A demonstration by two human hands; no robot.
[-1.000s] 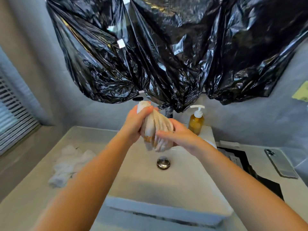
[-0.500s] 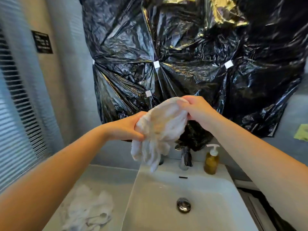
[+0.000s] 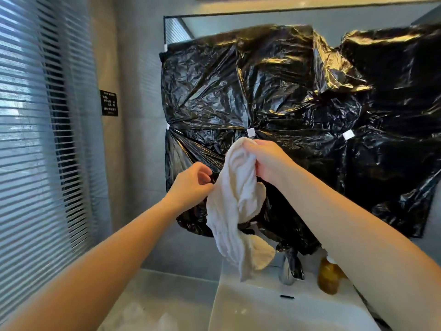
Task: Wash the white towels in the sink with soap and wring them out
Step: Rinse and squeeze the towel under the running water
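Observation:
A white towel (image 3: pixel 235 206) hangs crumpled in the air above the back edge of the white sink (image 3: pixel 257 311). My right hand (image 3: pixel 268 163) grips its top end, fingers curled round the cloth. Lower and to the left, my left hand (image 3: pixel 193 185) pinches the towel's left edge with curled fingers. The towel's bottom corner dangles just over the sink rim, close to the chrome faucet (image 3: pixel 287 271). An amber soap bottle (image 3: pixel 328 279) stands right of the faucet, partly hidden by my right forearm. Blurred white cloth (image 3: pixel 143 318) lies on the counter at the lower left.
Black plastic bags (image 3: pixel 310 111) taped with white strips cover the mirror behind the sink. Window blinds (image 3: pixel 28 144) fill the left side. A small black sign (image 3: pixel 108 102) hangs on the grey wall. The counter runs left of the sink.
Both hands have lifted the towel from over the drain up in front of the bags. It has loosened from a tight bundle and now hangs longer. The view has tilted upward.

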